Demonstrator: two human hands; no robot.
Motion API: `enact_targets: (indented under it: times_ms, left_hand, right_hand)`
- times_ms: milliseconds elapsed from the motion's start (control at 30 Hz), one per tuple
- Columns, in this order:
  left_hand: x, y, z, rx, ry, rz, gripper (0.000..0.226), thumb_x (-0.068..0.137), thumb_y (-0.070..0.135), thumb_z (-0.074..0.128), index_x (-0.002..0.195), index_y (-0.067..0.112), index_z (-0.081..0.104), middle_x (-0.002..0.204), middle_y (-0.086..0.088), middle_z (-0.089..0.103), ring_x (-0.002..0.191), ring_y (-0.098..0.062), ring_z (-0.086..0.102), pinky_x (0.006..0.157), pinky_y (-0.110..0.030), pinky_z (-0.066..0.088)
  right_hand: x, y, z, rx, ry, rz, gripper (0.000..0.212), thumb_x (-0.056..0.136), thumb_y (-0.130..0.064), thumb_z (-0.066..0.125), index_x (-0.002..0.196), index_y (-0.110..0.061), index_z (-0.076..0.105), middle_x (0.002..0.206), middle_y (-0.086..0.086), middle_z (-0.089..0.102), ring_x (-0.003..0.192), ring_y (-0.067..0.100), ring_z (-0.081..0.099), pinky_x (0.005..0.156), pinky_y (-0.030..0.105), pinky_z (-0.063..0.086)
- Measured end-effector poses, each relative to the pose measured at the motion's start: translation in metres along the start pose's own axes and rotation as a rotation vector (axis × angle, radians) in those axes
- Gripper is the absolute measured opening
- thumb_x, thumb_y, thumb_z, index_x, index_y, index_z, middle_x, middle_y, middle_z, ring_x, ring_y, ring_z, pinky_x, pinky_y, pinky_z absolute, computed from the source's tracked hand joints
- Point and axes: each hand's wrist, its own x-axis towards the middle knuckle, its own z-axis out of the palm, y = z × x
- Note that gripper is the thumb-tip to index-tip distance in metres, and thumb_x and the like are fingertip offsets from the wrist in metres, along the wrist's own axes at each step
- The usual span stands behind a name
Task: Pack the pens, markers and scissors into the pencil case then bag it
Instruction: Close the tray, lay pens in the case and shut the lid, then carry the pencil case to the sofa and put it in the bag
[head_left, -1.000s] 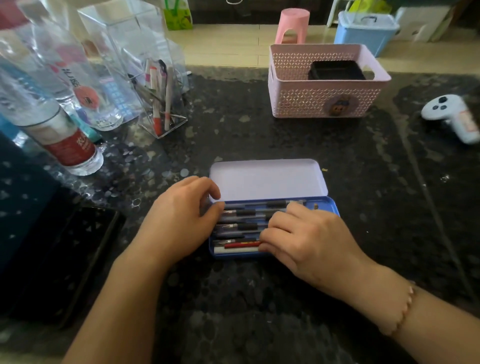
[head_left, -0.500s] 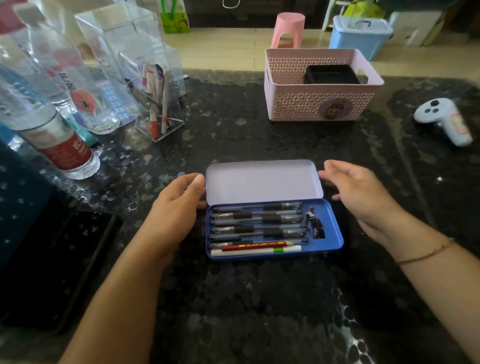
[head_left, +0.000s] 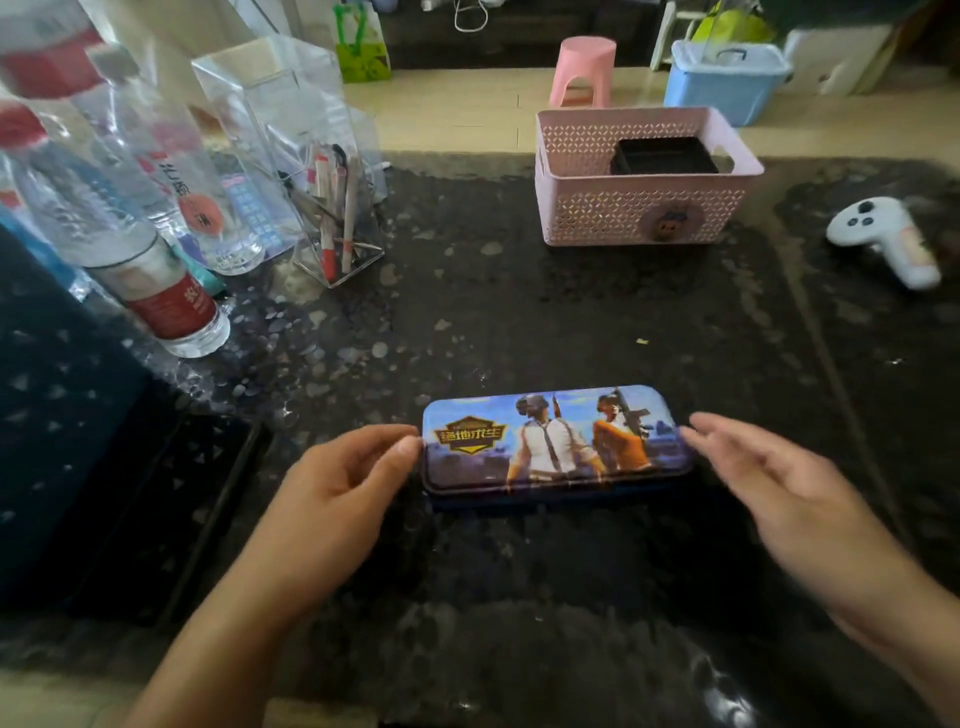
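Note:
The tin pencil case (head_left: 556, 447) lies on the dark speckled counter with its lid down, showing a printed picture of two figures. Whatever is inside is hidden. My left hand (head_left: 337, 483) touches the case's left end with thumb and fingertips. At the case's right end my right hand (head_left: 769, 483) hovers with fingers spread, blurred, touching or just off the edge. A clear plastic bag (head_left: 291, 130) stands at the back left, beside a clear holder (head_left: 337, 239) with a few pens in it.
Several water bottles (head_left: 156, 280) stand at the left. A pink perforated basket (head_left: 644, 208) with a black box inside sits at the back centre. A white controller (head_left: 883, 239) lies at the right. A dark tray (head_left: 130, 509) is at the near left.
The lid, open a moment ago with pens showing, has been swung down onto the case. Both hands moved from the lid's far corners to the case's ends.

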Motion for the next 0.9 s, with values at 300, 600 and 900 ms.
enact_targets:
  times_ms: [300,600,900]
  left_hand:
    - [0.025,-0.003,0.058,0.636,0.099,0.025,0.078,0.087,0.065,0.019,0.15,0.027,-0.005,0.159,0.011,-0.017,0.145,-0.014,-0.021,0.117,-0.048,-0.003]
    - [0.025,-0.016,0.066,0.819,0.039,0.003,0.089,0.073,0.075,-0.004,0.149,0.029,-0.005,0.159,0.007,-0.019,0.144,-0.019,-0.022,0.114,-0.055,-0.004]
    - [0.009,-0.018,0.063,0.785,0.181,-0.209,0.104,0.07,0.087,0.016,0.149,0.018,0.018,0.161,-0.004,0.0,0.146,-0.024,-0.01,0.114,-0.053,0.006]
  right_hand:
    - [0.046,0.001,0.037,-0.706,0.109,-0.165,0.064,0.092,-0.056,0.03,0.146,-0.023,0.032,0.154,0.0,0.03,0.143,0.021,0.02,0.116,0.041,0.02]
    - [0.045,0.013,0.056,-0.837,0.082,-0.18,0.061,0.093,-0.054,0.025,0.147,-0.026,0.024,0.157,0.001,0.021,0.145,0.024,0.012,0.115,0.049,0.018]
    - [0.032,0.011,0.056,-0.88,0.227,0.099,0.095,0.081,-0.077,0.024,0.148,-0.01,0.024,0.159,0.008,0.014,0.147,0.027,-0.005,0.117,0.051,0.008]
